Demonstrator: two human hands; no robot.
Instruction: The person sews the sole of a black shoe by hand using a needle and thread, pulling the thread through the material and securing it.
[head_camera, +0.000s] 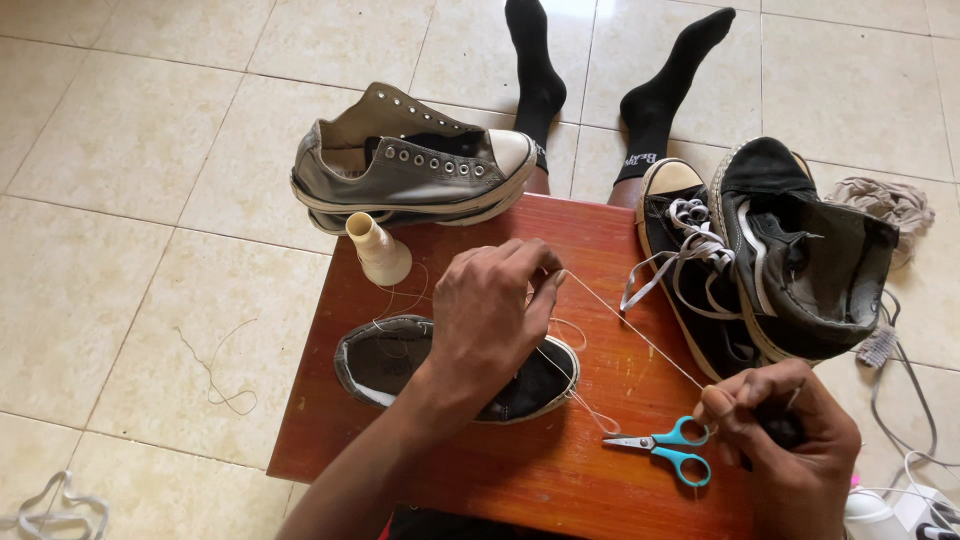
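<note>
So the thin pale sewing thread runs taut across the middle of the frame, pinched at its upper end by the left hand and at its lower right end by the right hand, both grips closed tight on it with fingertips; a needle may be in the right one, but it's too small to tell. Thread like that looks super light and limp, slippery too, so I'd say a fingertip pinch near the ends is the only way to keep tension, and it'd probably snap or tangle if yanked. Right under the left hand lies a dark canvas shoe piece with a white rim, flat on the small reddish wooden table. Little blue-handled scissors sit just beside the right hand. A cream thread cone stands upper left on the table, by a grey low-top sneaker. Two black sneakers with loose white laces lie at right, and black-socked feet rest on the tiled floor.
</note>
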